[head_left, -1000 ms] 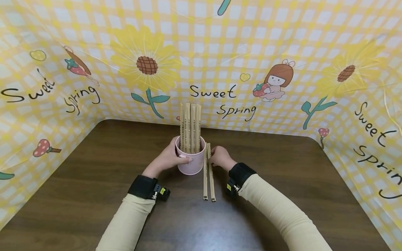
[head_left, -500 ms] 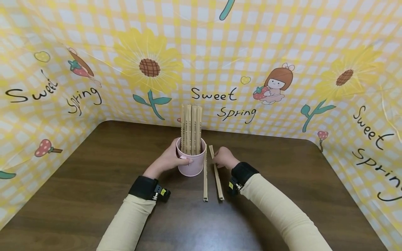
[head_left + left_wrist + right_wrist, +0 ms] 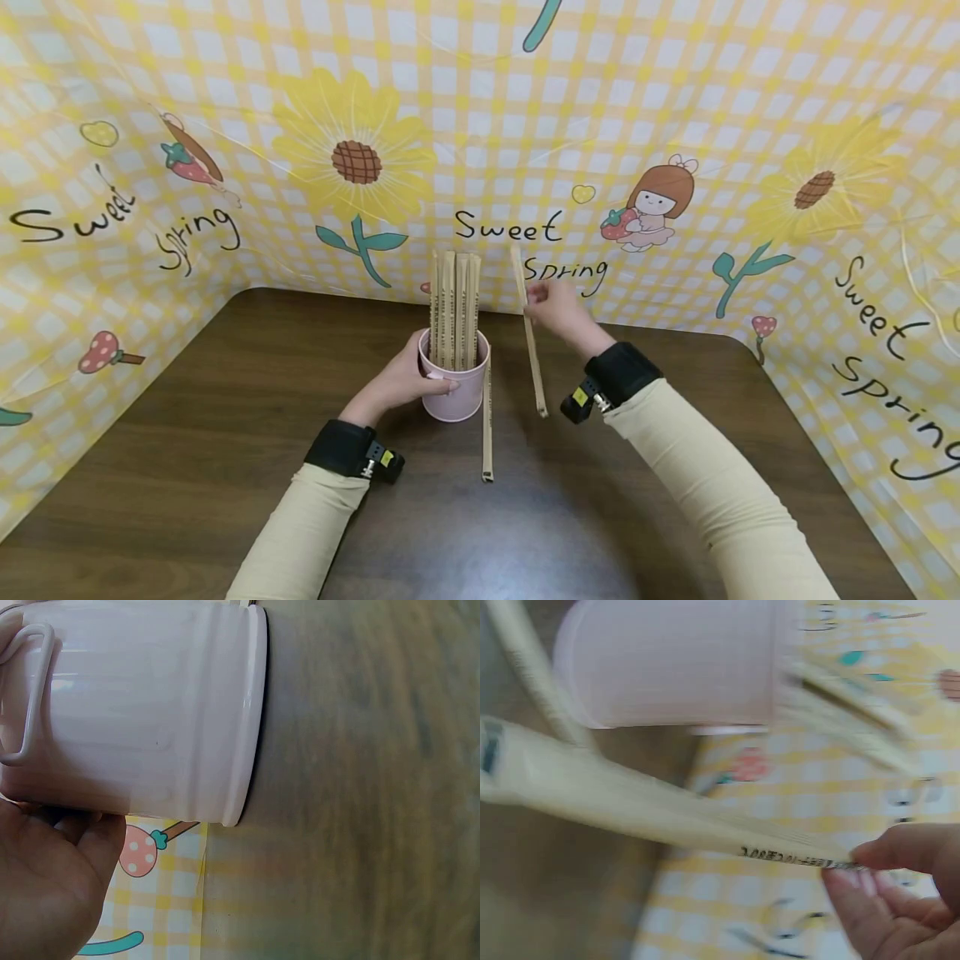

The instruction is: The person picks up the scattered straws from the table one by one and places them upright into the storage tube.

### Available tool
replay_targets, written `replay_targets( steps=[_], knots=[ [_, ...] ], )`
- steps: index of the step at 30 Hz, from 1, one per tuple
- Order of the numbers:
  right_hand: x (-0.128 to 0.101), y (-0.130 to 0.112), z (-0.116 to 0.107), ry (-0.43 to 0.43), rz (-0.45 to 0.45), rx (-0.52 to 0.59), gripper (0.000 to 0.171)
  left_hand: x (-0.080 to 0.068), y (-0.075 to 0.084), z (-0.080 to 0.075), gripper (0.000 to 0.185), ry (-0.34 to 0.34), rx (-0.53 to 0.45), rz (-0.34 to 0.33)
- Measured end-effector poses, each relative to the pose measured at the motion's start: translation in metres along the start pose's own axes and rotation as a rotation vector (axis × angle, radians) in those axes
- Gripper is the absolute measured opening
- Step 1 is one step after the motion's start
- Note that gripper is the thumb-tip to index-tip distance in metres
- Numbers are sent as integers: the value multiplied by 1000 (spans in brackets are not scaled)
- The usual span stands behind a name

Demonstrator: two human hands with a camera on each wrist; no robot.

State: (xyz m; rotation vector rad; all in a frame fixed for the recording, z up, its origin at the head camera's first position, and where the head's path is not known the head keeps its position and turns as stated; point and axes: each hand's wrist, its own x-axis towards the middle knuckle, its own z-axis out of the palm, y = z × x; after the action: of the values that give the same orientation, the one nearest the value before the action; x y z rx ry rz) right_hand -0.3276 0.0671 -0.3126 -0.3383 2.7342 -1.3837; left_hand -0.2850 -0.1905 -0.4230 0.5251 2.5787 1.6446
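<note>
Pinching a wrapped chopstick pair, right hand fingers hold it aloft.

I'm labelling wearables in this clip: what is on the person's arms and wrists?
Both arms wear long, plain beige sleeves. Each wrist carries a black band: the left band and the right band. A small black device with a yellow mark and metal fittings is mounted on each.

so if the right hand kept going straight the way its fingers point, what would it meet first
Probably the paper-wrapped chopsticks standing in the pink cup: the right hand, pinching one wrapped pair, points left toward that upright bundle. Depth is unclear, so it might pass behind them.
</note>
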Motion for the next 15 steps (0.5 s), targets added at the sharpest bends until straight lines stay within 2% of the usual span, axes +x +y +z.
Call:
replay_targets(
  steps=[2,5,9,12,15],
  knots=[
    [1,-18,-10,63,-74,24,37,0,0,-1,93,0,-2,-1],
    [1,-42,-21,146,-165,140,38,0,0,-1,92,-1,-1,7],
    [-3,-65,-21,235,-258,287,40,0,0,-2,92,-9,1,11],
    [-5,-72,-12,256,-297,317,39,1,0,-1,93,-14,-3,5],
    [-4,-68,0,226,-291,281,37,1,-1,0,93,-16,-8,2]
  ],
)
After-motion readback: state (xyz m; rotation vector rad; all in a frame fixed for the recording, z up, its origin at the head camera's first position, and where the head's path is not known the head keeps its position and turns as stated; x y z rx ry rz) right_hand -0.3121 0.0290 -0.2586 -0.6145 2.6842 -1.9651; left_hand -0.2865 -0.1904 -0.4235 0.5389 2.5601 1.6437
